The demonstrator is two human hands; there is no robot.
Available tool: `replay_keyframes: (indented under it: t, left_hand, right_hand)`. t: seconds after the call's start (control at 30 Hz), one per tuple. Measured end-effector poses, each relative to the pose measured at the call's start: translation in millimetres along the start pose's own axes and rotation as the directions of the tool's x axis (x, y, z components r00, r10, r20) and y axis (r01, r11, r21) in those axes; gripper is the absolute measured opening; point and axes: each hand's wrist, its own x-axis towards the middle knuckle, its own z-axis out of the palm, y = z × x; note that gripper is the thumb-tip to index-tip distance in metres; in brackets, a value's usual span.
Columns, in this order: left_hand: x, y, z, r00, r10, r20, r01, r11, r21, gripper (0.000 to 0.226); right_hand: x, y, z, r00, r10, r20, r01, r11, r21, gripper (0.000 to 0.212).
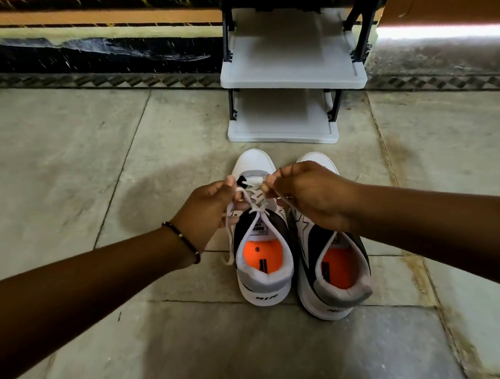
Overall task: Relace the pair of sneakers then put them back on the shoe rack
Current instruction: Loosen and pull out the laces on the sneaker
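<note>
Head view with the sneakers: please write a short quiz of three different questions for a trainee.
1. True or false: both sneakers already stand on the shoe rack.
2. Which sneaker's lace are the hands working on? A) left sneaker B) right sneaker
3. Fill in: the insoles are coloured ____.

Key:
1. False; both stand on the floor in front of the rack.
2. A; the left hand and the right hand each pinch a lace end over it.
3. Orange.

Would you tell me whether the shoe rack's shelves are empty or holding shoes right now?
Empty: the visible shelves of the rack are bare, and both sneakers stand on the floor before it.
</note>
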Motion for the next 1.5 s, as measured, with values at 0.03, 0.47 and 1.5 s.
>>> replay_keyframes:
  t: [0.03,0.47,1.5]
  left_hand:
    - [2,1,4,0.999,-0.039,-0.026,0.036,0.993,-0.110,0.037]
    - [0,-6,13,0.996,-0.013,0.083,0.020,0.996,-0.091,0.026]
    - [17,-11,6,0.991,0.063,0.118,-0.070,0.996,0.057,0.020]
  right_hand:
    - [2,-1,3,0.999,0.004,-0.036,-0.001,0.998,0.062,0.017]
    - [19,4,13,0.995,0.069,-0.076,-0.054,0.981,0.187,0.018]
    - [12,-4,-3,0.902,-0.325,0.286,0.430,0.602,-0.673,0.017]
